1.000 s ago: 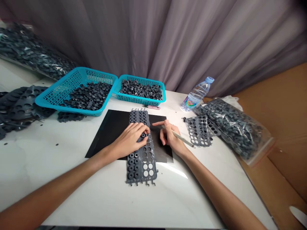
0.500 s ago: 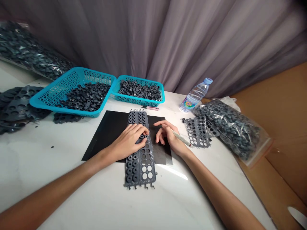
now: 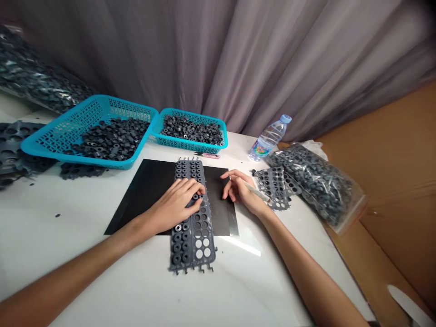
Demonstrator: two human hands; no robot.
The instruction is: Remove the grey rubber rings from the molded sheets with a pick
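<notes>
A long grey moulded frame [image 3: 192, 236] with rows of round holes and small grey rings lies lengthwise on a black mat [image 3: 150, 186]. My left hand [image 3: 179, 202] rests flat on the middle of the frame, its fingertips pressing on a ring. My right hand [image 3: 242, 193] sits on the mat's right edge, fingers curled around a thin pale stick [image 3: 254, 191] that points to the right. Part of the frame is hidden under my left hand.
Two turquoise baskets [image 3: 51, 141] [image 3: 190, 144] of loose grey rings stand behind the mat. A second holed frame [image 3: 274, 186], a clear bag of rings [image 3: 313, 181] and a water bottle [image 3: 267, 138] lie at the right. More frames and bags sit at the left edge.
My right index finger, stretched out a second ago, has curled in. My left hand stays on the frame. The view has shifted, so everything sits further left.
</notes>
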